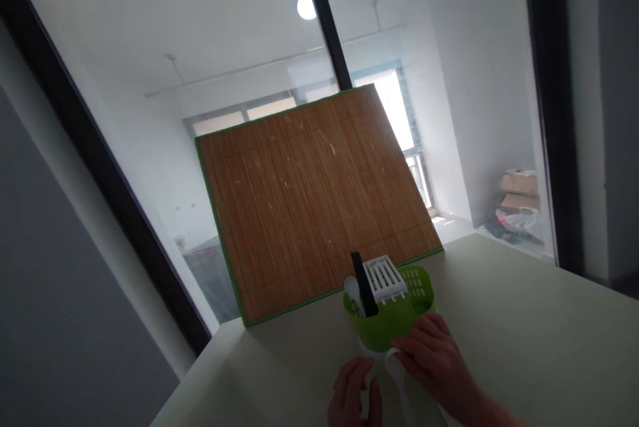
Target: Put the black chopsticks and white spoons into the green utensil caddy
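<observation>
My right hand (433, 359) pinches the upper, rounded end of a white spoon (397, 374) just in front of a green utensil holder (382, 330). The spoon's handle runs down toward the bottom edge of the view. To its left, my left hand (352, 392) has curled fingers and a gap to the thumb, with nothing visible between them. Black chopsticks (365, 286) and another white spoon (352, 288) stand in the holder's left part. A white slotted rack piece (385, 278) sits tilted at the holder's top. The holder's right compartment has a grid of openings.
A bamboo mat with green edging (319, 201) leans upright against the dark-framed glass behind the holder. Everything stands on a pale table (529, 334). Past the glass, boxes (520, 191) and plastic bags lie at the right.
</observation>
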Demonstrator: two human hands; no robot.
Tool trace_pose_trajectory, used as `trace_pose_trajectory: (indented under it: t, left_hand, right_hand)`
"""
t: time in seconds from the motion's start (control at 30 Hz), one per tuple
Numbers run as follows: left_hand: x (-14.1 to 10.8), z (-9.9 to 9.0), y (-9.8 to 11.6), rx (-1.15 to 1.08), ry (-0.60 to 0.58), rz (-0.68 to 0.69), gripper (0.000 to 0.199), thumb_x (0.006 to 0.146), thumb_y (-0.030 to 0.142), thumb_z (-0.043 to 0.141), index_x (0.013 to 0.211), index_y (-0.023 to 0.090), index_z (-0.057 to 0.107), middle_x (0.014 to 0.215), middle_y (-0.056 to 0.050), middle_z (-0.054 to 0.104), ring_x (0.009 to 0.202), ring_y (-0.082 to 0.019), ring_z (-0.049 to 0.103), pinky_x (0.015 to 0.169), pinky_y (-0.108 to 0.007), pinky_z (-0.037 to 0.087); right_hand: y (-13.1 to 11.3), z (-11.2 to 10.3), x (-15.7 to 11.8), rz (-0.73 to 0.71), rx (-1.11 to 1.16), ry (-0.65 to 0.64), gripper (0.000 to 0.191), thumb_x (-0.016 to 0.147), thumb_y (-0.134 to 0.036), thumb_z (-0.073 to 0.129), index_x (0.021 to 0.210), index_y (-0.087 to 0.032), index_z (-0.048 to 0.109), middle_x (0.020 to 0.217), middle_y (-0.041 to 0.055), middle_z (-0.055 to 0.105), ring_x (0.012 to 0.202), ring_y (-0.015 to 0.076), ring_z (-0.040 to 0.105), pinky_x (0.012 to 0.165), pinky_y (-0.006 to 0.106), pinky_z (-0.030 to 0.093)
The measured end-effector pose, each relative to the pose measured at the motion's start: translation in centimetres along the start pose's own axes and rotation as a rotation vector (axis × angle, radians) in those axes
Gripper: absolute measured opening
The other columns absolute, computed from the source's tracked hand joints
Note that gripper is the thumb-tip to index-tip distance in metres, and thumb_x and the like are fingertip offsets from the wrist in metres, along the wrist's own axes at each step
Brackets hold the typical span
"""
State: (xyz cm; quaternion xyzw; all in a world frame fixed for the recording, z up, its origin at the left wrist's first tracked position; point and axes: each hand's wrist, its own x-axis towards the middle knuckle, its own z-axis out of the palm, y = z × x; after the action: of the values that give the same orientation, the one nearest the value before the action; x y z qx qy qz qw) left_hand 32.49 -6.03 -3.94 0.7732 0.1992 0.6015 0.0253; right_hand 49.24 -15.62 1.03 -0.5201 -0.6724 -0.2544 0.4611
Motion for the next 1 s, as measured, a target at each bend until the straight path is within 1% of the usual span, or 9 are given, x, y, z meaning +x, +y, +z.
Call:
trace_pose_trajectory:
  t: [0.1, 0.23, 0.37, 0.5, 0.6, 0.7, 0.8, 0.9, 1.0]
  left_hand:
    - [1.4, -1.4, 1.8, 0.004, -0.159, 0.048, 0.030, 0.087, 0.016, 0.050, 0.115, 0.022, 0.058, 0.100, -0.010, 0.064, 0.074, -0.013, 0.062, 0.059, -0.021, 0.052]
    - [3.2, -1.9, 3.5, 0.062, -0.225, 0.192, 0.037, 0.086, 0.014, 0.053, 0.122, 0.021, 0.055, 0.101, -0.010, 0.064, 0.087, -0.017, 0.062, 0.074, -0.027, 0.053]
    - [4.0, -2.0, 4.6, 0.201, -0.221, 0.297, 0.026, 0.086, 0.013, 0.053, 0.110, 0.019, 0.060, 0.087, -0.007, 0.066, 0.074, -0.015, 0.061, 0.065, -0.025, 0.050]
    - [5.0, -2.4, 5.1, 0.287, -0.265, 0.271, 0.012, 0.087, 0.016, 0.052, 0.092, 0.019, 0.062, 0.070, -0.002, 0.062, 0.063, -0.014, 0.057, 0.057, -0.024, 0.045]
    - [7.5, -3.3, 4.6, 0.283, -0.219, 0.182, 0.011, 0.089, 0.020, 0.051, 0.087, 0.020, 0.062, 0.070, -0.001, 0.062, 0.061, -0.011, 0.057, 0.057, -0.022, 0.043]
    - [11.8, -4.2, 3.4, 0.293, -0.064, 0.122, 0.013, 0.089, 0.025, 0.051, 0.088, 0.018, 0.062, 0.071, -0.001, 0.063, 0.061, -0.009, 0.057, 0.059, -0.019, 0.042]
    - [16.0, -4.0, 1.9, 0.332, 0.056, 0.098, 0.018, 0.090, 0.029, 0.049, 0.086, 0.017, 0.062, 0.070, -0.001, 0.064, 0.061, -0.009, 0.057, 0.061, -0.019, 0.041]
    - [18.1, -2.4, 0.2, 0.382, -0.003, 0.091, 0.024, 0.091, 0.030, 0.045, 0.086, 0.016, 0.063, 0.075, -0.003, 0.066, 0.066, -0.010, 0.058, 0.061, -0.020, 0.040]
    - [17.9, -0.2, -1.6, 0.427, -0.154, 0.070, 0.027, 0.092, 0.030, 0.040, 0.087, 0.017, 0.063, 0.081, -0.005, 0.067, 0.070, -0.012, 0.059, 0.061, -0.022, 0.039]
  right_hand:
    - [-0.1, -0.1, -0.1, 0.004, -0.004, -0.022, 0.009, 0.088, -0.022, 0.056, 0.095, -0.022, 0.062, 0.073, -0.0001, 0.063, 0.072, 0.0165, 0.049, 0.076, 0.035, 0.035]
    - [-0.4, -0.3, 0.0, -0.027, -0.028, -0.043, 0.009, 0.088, -0.021, 0.057, 0.096, -0.021, 0.062, 0.073, 0.0000, 0.063, 0.072, 0.0166, 0.048, 0.079, 0.036, 0.034]
    - [-0.7, -0.3, -0.1, -0.059, -0.028, -0.047, 0.015, 0.086, -0.017, 0.060, 0.101, -0.021, 0.062, 0.073, -0.0001, 0.063, 0.073, 0.0172, 0.048, 0.081, 0.038, 0.034]
    - [-0.3, -0.5, -0.1, -0.035, 0.034, -0.108, 0.024, 0.087, -0.021, 0.059, 0.111, -0.023, 0.059, 0.077, 0.0003, 0.063, 0.074, 0.0176, 0.051, 0.077, 0.037, 0.037]
    - [0.9, -1.1, -0.2, 0.067, 0.098, -0.201, 0.018, 0.089, -0.025, 0.054, 0.106, -0.024, 0.061, 0.084, 0.0028, 0.065, 0.080, 0.0190, 0.055, 0.076, 0.035, 0.041]
    - [2.9, -1.9, -0.9, 0.235, 0.140, -0.322, 0.018, 0.093, -0.028, 0.046, 0.093, -0.024, 0.064, 0.088, 0.0038, 0.065, 0.086, 0.0195, 0.059, 0.080, 0.035, 0.043]
    - [5.2, -2.4, -2.4, 0.368, 0.149, -0.447, 0.023, 0.092, -0.032, 0.043, 0.089, -0.025, 0.064, 0.089, 0.0044, 0.066, 0.087, 0.0203, 0.060, 0.076, 0.032, 0.046]
    - [7.0, -2.2, -4.0, 0.445, 0.129, -0.531, 0.023, 0.091, -0.033, 0.043, 0.091, -0.026, 0.065, 0.089, 0.0041, 0.066, 0.083, 0.0202, 0.062, 0.071, 0.030, 0.047]
    - [7.5, -1.7, -4.9, 0.473, 0.117, -0.576, 0.024, 0.089, -0.032, 0.043, 0.090, -0.027, 0.066, 0.090, 0.0038, 0.067, 0.083, 0.0205, 0.063, 0.072, 0.031, 0.046]
